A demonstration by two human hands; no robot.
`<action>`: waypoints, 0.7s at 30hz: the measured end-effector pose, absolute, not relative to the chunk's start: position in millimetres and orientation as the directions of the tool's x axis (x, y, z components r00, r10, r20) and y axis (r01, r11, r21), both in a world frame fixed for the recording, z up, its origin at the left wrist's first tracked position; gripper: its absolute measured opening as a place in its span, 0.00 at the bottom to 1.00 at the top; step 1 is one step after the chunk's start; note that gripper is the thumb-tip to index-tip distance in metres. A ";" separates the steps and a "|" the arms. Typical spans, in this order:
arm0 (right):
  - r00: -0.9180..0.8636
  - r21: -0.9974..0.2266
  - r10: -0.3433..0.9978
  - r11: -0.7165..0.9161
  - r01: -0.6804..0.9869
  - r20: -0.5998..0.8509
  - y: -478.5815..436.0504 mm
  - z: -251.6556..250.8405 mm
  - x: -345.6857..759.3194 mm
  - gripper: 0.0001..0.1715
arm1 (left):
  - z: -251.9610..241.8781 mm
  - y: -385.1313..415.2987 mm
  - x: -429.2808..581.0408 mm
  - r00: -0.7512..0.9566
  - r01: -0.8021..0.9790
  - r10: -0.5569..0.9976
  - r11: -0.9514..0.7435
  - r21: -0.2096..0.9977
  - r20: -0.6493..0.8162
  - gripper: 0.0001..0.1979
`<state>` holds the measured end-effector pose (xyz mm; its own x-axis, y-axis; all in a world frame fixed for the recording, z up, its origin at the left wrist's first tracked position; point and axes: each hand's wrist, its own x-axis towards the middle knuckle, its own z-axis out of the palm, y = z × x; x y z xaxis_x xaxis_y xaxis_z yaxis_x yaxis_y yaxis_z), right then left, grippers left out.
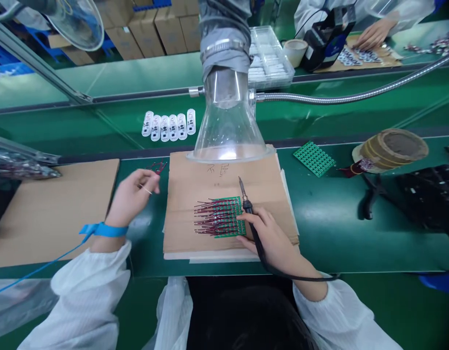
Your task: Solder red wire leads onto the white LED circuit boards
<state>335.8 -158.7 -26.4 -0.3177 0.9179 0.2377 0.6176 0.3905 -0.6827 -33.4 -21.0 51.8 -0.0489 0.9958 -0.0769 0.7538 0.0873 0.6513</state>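
My right hand [273, 236] has a soldering iron [254, 228] lodged between thumb and fingers, its metal tip pointing up and away. The fingertips of that hand touch the right side of a green circuit board [228, 216], which has rows of dark red wires [204, 218] sticking out to the left. The board lies on a brown cardboard sheet [181, 189]. My left hand [135, 192], with a blue wrist strap [107, 229], is closed in a pinch on a thin, pale strand of solder wire [146, 189]. Just beyond it lie loose red wires [160, 167] on the green table.
A clear fume hood [228, 126] hangs above the cardboard. Several small white boards [168, 127] lie in a row on the far side. To the right are another green board [314, 158], a tape roll [392, 150] and black pliers [372, 194]. A co-worker's hand [373, 35] is across the bench.
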 end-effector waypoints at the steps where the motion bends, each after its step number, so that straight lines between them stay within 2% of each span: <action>1: -0.304 -0.681 0.921 0.386 0.623 0.244 -158.6 -28.0 331.0 0.31 | 49.1 -26.1 -20.0 0.019 0.708 0.991 0.080 0.701 -0.132 0.19; 4: -0.268 -0.699 0.929 0.370 0.612 0.257 -154.9 -27.8 319.0 0.29 | 39.0 -38.9 24.0 0.305 0.595 0.909 0.051 0.802 -0.284 0.22; 8: -0.189 -0.771 0.937 0.350 0.532 0.294 -147.5 -17.9 319.5 0.24 | 26.4 -44.3 66.6 0.527 0.504 0.794 -0.004 0.864 -0.304 0.21; 11: -0.096 -0.798 0.934 0.344 0.494 0.343 -144.1 -11.7 330.2 0.14 | 19.2 -42.5 77.1 0.567 0.505 0.791 -0.114 0.855 -0.230 0.19; 14: 0.008 -0.830 0.943 0.288 0.478 0.332 -144.3 -9.6 339.0 0.06 | 15.7 -40.7 77.5 0.576 0.519 0.797 -0.182 0.835 -0.185 0.19; 18: 0.073 -0.858 0.952 0.232 0.459 0.297 -146.0 -8.4 339.5 0.08 | 21.8 -43.5 76.1 0.577 0.560 0.791 -0.202 0.804 -0.203 0.19; 21: 0.032 -0.842 0.957 0.237 0.486 0.288 -144.2 -5.5 332.9 0.10 | 32.1 -50.6 78.2 0.617 0.550 0.760 -0.233 0.802 -0.203 0.17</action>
